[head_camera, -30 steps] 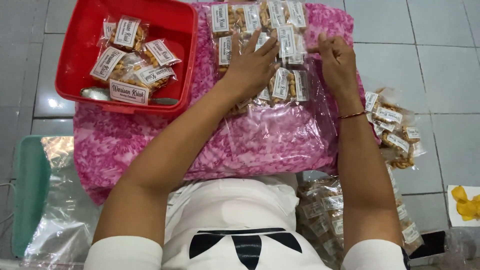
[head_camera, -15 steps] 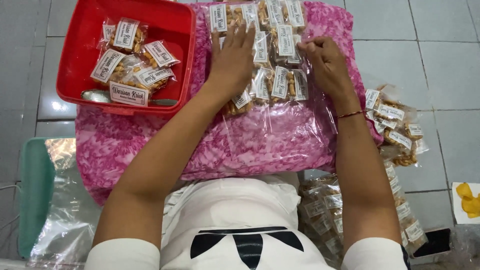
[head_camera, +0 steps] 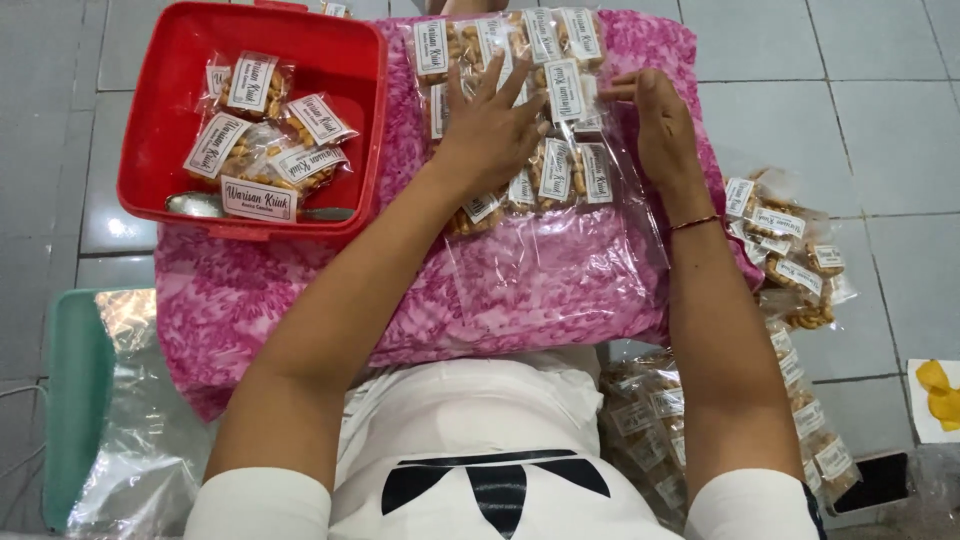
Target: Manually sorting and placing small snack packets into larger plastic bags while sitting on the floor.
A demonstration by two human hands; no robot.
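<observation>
Packets [head_camera: 560,170] sat rowed inside clear bag [head_camera: 560,270] on pink cushion [head_camera: 260,290]. Left hand [head_camera: 490,125] flat, fingers spread, pressing packets. Right hand [head_camera: 660,125] pinched bag edge. Judged step: arranging rows; next calls for gentle levelling.

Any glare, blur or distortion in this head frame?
Head view: sharp overall, with no motion blur on the left hand or right hand; soft glare on the clear plastic bag and floor tiles; slight wide-angle bending at the edges.

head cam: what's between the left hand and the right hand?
Labelled snack packets inside a clear bag on the pink cushion. Left hand presses flat on them; right hand is at the bag's edge.
</observation>
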